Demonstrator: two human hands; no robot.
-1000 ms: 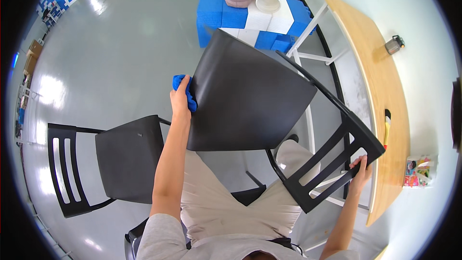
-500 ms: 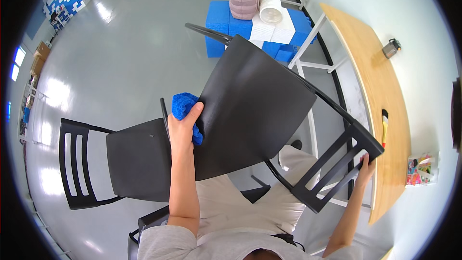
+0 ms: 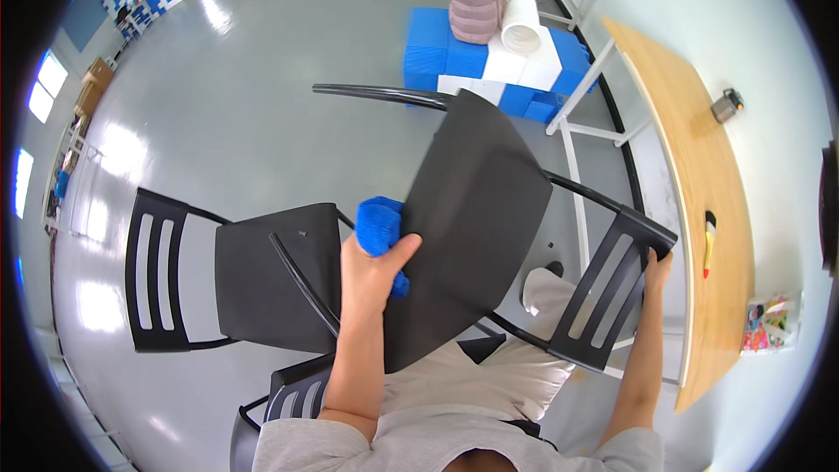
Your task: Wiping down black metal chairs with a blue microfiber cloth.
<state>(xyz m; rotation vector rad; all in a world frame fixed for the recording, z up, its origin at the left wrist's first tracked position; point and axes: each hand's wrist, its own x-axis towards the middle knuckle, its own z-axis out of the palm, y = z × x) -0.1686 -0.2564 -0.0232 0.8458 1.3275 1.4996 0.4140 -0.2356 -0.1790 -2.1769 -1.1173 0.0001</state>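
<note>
A black chair (image 3: 476, 210) is tipped up in front of me, its broad seat facing me and its slotted backrest toward the right. Bunched in my left hand (image 3: 371, 271) is a blue cloth (image 3: 379, 225), pressed at the left edge of the seat, thumb over the seat's face. At the right, my right hand (image 3: 657, 271) grips the top rail of the backrest (image 3: 612, 293); its fingers are partly hidden behind the rail. One metal leg (image 3: 376, 92) points left from the seat's far edge, and another crosses in front of a second black chair (image 3: 275, 275).
Part of another chair (image 3: 297, 389) shows by my left elbow. A wooden table (image 3: 717, 210) along the right wall bears a brush (image 3: 709, 245), a bottle (image 3: 727, 106) and a clear bag (image 3: 771, 323). Ahead, blue and white blocks (image 3: 433, 48) carry a pink backpack (image 3: 477, 4) and a white roll (image 3: 522, 22).
The chair has tilted further, its seat looking narrower and its legs swinging into view at left. My left hand with the cloth appears farther right and lower; my right hand still grips the backrest.
</note>
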